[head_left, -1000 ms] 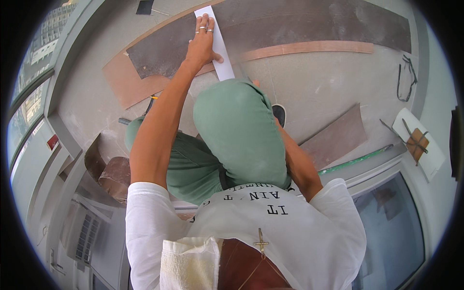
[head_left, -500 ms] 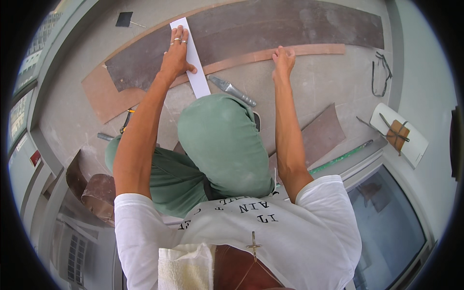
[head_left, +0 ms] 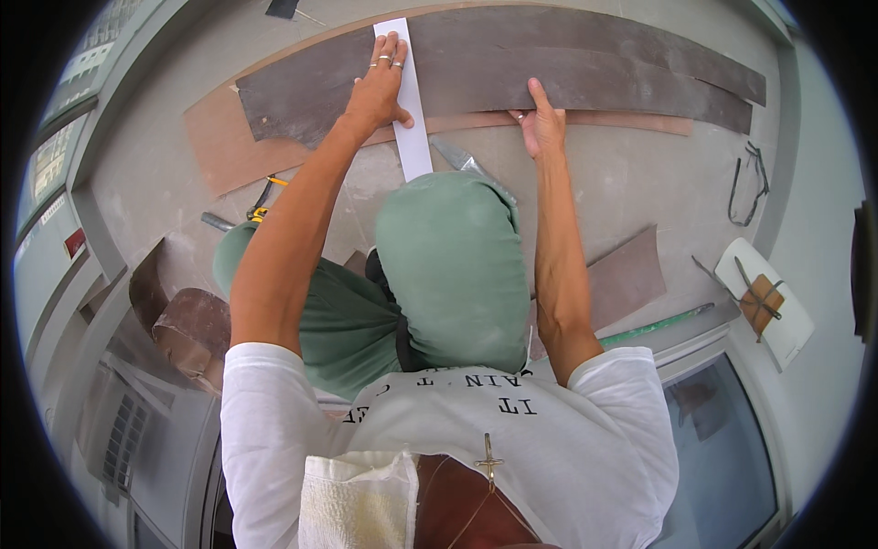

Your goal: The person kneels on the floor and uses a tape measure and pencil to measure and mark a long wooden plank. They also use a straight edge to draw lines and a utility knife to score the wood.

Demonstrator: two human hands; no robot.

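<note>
My left hand (head_left: 377, 91) lies with fingers spread on a white straight strip (head_left: 414, 146), pressing it across a long dark brown sheet (head_left: 311, 87). My right hand (head_left: 543, 128) grips the near edge of that sheet, thumb on top and fingers underneath. A lengthwise line divides the sheet toward the right, where its near strip (head_left: 640, 87) ends in a step from the far part. Beneath lies a tan sheet (head_left: 229, 156), showing along the near side and at the left. A silvery flat-bladed tool (head_left: 462, 157) rests beside my knee, partly hidden.
A yellow and black tool (head_left: 259, 213) lies left of my leg. Brown offcuts (head_left: 629, 279) are on the floor at right, with curled pieces (head_left: 192, 320) at left. A green-edged bar (head_left: 658, 325), dark straps (head_left: 750, 188) and a white board (head_left: 777, 320) stand or lie rightward.
My right hand has gone from a pinch beside the tan strip to gripping the dark sheet's edge. The near dark strip has shifted toward me, overlapping the tan strip. My left hand stays on the white strip.
</note>
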